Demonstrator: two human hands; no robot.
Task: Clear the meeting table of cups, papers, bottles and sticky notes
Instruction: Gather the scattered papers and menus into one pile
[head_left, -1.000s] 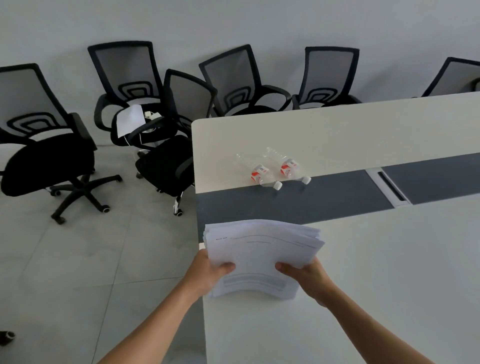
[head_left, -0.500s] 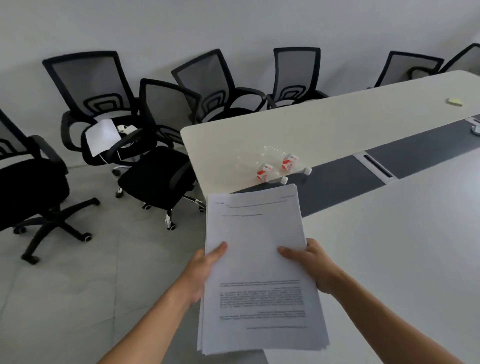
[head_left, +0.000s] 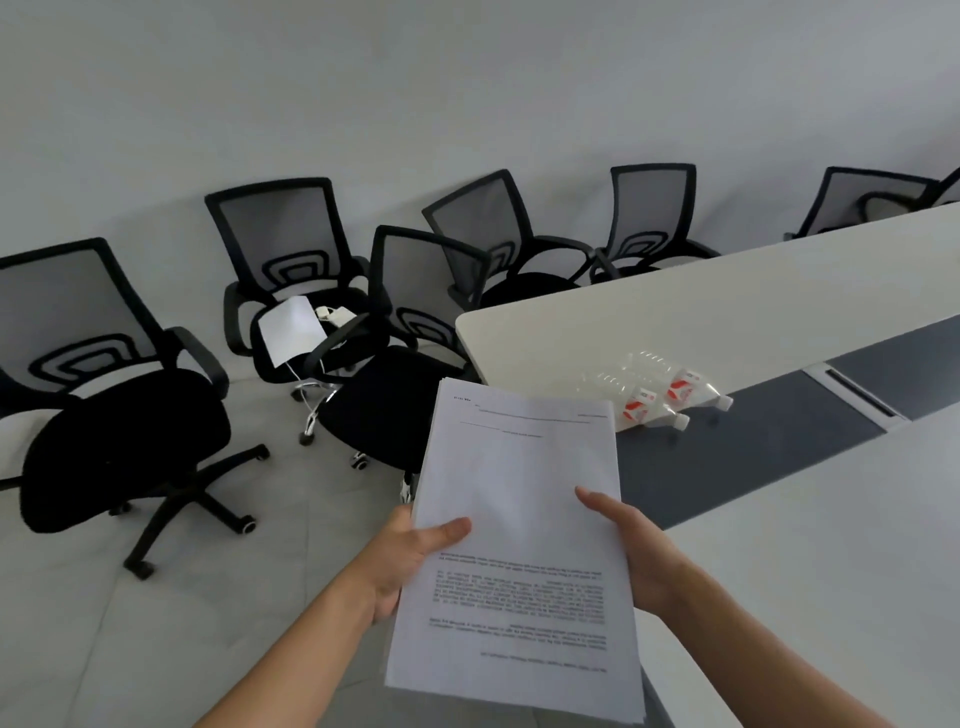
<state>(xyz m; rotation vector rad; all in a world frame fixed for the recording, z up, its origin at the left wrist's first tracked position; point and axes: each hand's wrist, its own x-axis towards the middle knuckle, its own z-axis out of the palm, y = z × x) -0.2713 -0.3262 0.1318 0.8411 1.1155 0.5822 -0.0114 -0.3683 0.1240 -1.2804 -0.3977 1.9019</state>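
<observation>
The stack of papers (head_left: 519, 545) has printed text on the top sheet, but the letters are too small and upside down, so they cannot be read. Two clear plastic bottles (head_left: 657, 397) lie on their sides on the table (head_left: 675, 306), close to each other, with red and white labels whose writing is not readable. The left hand (head_left: 410, 556) grasps the left edge of the stack, thumb on top. The right hand (head_left: 631, 545) grasps the right edge, also with the thumb over the sheet. The stack is held in the air, above the table corner and the floor, in front of the bottles.
</observation>
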